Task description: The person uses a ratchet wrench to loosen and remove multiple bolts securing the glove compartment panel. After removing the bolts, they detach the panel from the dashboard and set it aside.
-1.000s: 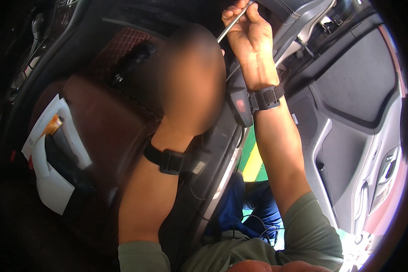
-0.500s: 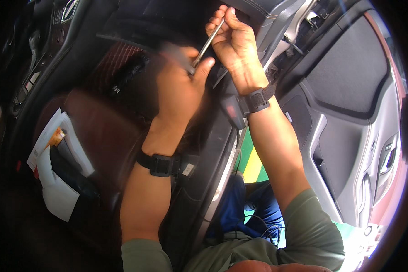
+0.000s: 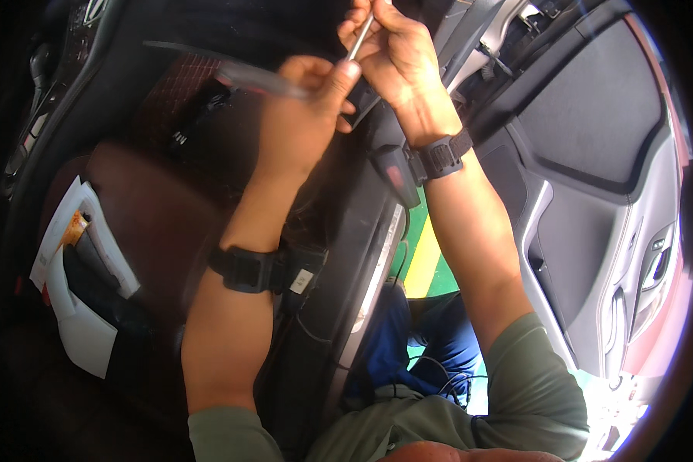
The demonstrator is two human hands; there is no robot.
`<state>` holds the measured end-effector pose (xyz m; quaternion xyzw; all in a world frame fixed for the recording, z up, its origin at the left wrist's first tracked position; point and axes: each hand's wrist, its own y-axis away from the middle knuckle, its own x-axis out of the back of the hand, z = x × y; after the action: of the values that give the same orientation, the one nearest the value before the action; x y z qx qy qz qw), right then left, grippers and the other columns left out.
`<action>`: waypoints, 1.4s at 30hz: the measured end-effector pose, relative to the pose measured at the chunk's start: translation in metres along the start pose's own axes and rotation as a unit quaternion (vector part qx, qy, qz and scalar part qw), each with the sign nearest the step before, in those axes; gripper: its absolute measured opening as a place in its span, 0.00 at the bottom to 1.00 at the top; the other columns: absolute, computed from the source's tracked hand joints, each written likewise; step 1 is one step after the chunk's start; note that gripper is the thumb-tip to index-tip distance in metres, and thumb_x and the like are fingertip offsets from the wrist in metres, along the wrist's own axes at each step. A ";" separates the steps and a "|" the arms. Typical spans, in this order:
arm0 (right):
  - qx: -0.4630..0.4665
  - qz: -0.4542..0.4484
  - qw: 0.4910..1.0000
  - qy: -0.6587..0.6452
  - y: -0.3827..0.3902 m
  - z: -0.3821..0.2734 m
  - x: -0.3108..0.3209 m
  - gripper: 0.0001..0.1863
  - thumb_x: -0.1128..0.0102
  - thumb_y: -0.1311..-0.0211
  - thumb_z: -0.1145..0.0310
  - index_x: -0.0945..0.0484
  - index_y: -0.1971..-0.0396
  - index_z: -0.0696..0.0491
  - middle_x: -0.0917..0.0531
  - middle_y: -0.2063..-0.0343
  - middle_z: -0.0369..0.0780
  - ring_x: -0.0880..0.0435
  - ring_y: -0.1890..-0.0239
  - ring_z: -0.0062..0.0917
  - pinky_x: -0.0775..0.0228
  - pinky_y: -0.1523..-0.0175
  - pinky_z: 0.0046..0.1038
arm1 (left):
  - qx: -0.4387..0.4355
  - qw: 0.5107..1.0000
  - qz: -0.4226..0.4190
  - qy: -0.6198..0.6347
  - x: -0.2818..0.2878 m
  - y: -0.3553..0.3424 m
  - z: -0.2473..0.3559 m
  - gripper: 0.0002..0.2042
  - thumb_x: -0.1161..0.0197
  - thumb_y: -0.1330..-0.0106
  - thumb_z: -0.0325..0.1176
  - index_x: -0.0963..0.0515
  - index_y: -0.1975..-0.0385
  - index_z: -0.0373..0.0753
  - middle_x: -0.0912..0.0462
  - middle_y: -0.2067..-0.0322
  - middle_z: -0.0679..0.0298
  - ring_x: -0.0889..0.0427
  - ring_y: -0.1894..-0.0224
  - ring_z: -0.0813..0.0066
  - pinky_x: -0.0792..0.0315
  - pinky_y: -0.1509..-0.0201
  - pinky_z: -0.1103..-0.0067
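A long thin metal rod runs between my hands at the top of the picture. My right hand pinches its upper part with thumb and fingers, beside the dark dashboard edge. My left hand is closed round the rod's lower end, where a greyish handle sticks out crosswise to the left. Together, rod and handle look like a ratchet wrench with an extension bar. The handle is smeared by motion. The rod's far tip lies beyond the upper edge of the picture.
A dark red car seat lies to the left, with papers and a black object on it. The open car door stands at the right. Below my arms runs the door sill, with thin cables by my legs.
Both hands have shifted slightly up in the picture with the tool. The handle has swung outward to the left and points farther away from my left hand.
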<state>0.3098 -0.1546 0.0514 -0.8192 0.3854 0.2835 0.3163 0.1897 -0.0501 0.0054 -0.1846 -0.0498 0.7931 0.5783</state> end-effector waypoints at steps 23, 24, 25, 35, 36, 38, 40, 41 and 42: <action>-0.080 0.032 0.985 0.148 0.032 0.009 -0.005 0.07 0.38 0.29 0.75 0.20 0.55 0.61 0.13 0.64 0.45 0.11 0.62 0.34 0.14 0.55 0.33 | 0.071 0.994 0.020 0.083 0.009 0.019 0.012 0.18 0.41 0.23 0.41 0.25 0.47 0.29 0.15 0.60 0.58 0.15 0.64 0.73 0.23 0.65 0.80; -0.081 0.041 0.984 0.153 0.032 0.009 -0.006 0.07 0.38 0.29 0.75 0.20 0.55 0.61 0.13 0.65 0.45 0.11 0.62 0.33 0.14 0.55 0.33 | 0.057 0.997 0.022 0.045 0.010 0.022 0.013 0.17 0.41 0.23 0.39 0.25 0.46 0.30 0.15 0.59 0.59 0.16 0.63 0.75 0.24 0.63 0.81; -0.081 0.049 0.983 0.160 0.033 0.008 -0.010 0.07 0.37 0.30 0.75 0.20 0.56 0.61 0.13 0.65 0.45 0.11 0.63 0.33 0.14 0.55 0.34 | 0.042 0.999 0.031 -0.007 0.012 0.024 0.012 0.15 0.36 0.26 0.32 0.24 0.45 0.32 0.16 0.59 0.62 0.17 0.61 0.77 0.23 0.62 0.81; -0.033 0.004 0.951 0.307 0.039 0.005 -0.014 0.13 0.39 0.27 0.69 0.20 0.50 0.62 0.12 0.58 0.46 0.11 0.56 0.30 0.18 0.48 0.30 | -0.129 0.980 0.113 -0.104 0.001 0.030 -0.003 0.11 0.33 0.34 0.21 0.21 0.53 0.31 0.14 0.62 0.56 0.12 0.62 0.62 0.17 0.56 0.74; -0.037 0.005 0.951 0.306 0.039 0.004 -0.012 0.13 0.38 0.28 0.71 0.20 0.50 0.62 0.12 0.58 0.47 0.11 0.56 0.30 0.17 0.49 0.29 | -0.027 0.993 0.113 0.031 -0.002 0.031 0.001 0.10 0.34 0.32 0.22 0.21 0.53 0.30 0.14 0.62 0.56 0.12 0.63 0.61 0.16 0.56 0.74; -0.045 -0.015 0.955 0.292 0.040 0.001 -0.010 0.12 0.37 0.29 0.73 0.20 0.51 0.63 0.12 0.59 0.47 0.10 0.58 0.31 0.16 0.50 0.28 | 0.062 0.987 0.066 0.129 0.008 0.027 0.009 0.11 0.36 0.28 0.25 0.24 0.51 0.26 0.14 0.63 0.57 0.12 0.66 0.65 0.15 0.59 0.75; -0.051 -0.058 0.961 0.264 0.040 -0.001 -0.010 0.12 0.38 0.29 0.74 0.20 0.51 0.64 0.12 0.61 0.46 0.10 0.60 0.31 0.16 0.52 0.28 | 0.128 0.966 0.025 0.223 0.017 0.026 0.013 0.11 0.37 0.28 0.26 0.25 0.51 0.25 0.14 0.63 0.56 0.12 0.66 0.67 0.16 0.60 0.76; -0.070 -0.048 0.967 0.241 0.040 -0.001 -0.013 0.10 0.39 0.29 0.75 0.20 0.52 0.64 0.12 0.62 0.46 0.10 0.61 0.32 0.15 0.52 0.29 | 0.145 0.967 0.027 0.206 0.019 0.024 0.015 0.09 0.37 0.29 0.23 0.23 0.52 0.29 0.14 0.62 0.56 0.12 0.64 0.67 0.16 0.60 0.75; -0.066 -0.032 0.963 0.259 0.042 -0.001 -0.014 0.10 0.39 0.29 0.76 0.20 0.53 0.64 0.12 0.62 0.46 0.10 0.61 0.32 0.15 0.52 0.29 | 0.079 0.985 0.044 0.146 0.013 0.026 0.013 0.10 0.37 0.29 0.23 0.23 0.51 0.30 0.15 0.60 0.56 0.13 0.63 0.69 0.17 0.58 0.76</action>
<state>0.2681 -0.1705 0.0491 -0.8955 0.4081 0.0763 0.1602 0.1586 -0.0444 0.0063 -0.2545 0.1062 0.7837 0.5566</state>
